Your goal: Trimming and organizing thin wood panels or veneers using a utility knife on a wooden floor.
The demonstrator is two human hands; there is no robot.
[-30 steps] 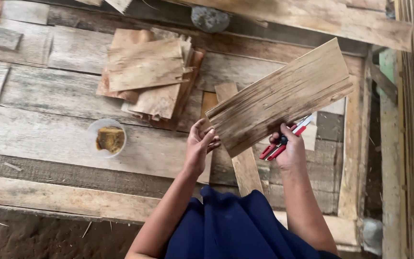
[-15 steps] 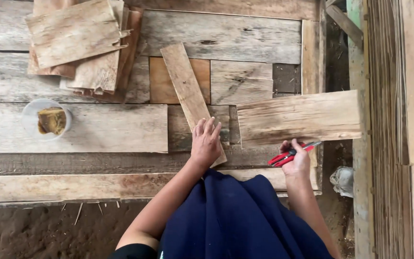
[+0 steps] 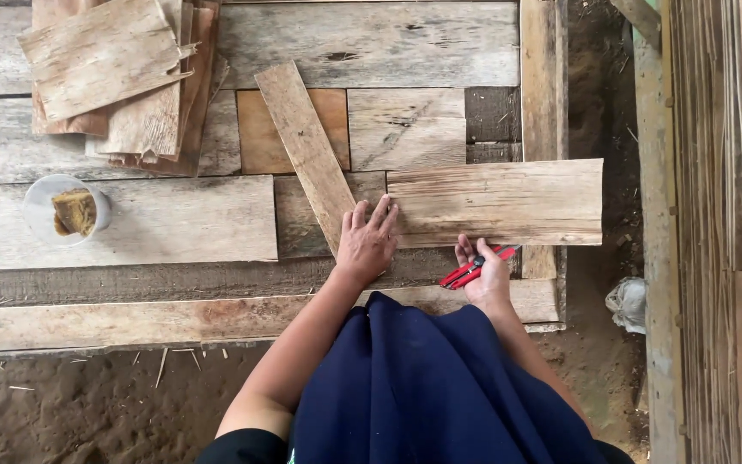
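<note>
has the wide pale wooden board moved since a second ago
Yes. The wide pale wooden board was raised and tilted over the plank platform; now it lies flat on it, right end overhanging the edge.

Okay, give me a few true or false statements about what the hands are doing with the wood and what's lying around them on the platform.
1. The left hand presses flat on the left end of the pale sheet. True.
2. The right hand is empty. False: it holds a red-handled tool at the sheet's lower edge.
3. A narrow plank lies at a slant just left of the sheet. True.
4. The clear plastic cup stands on the pile of thin sheets. False: it stands apart, below the pile on a grey board.
5. The pale sheet stands on edge. False: it lies flat.
</note>
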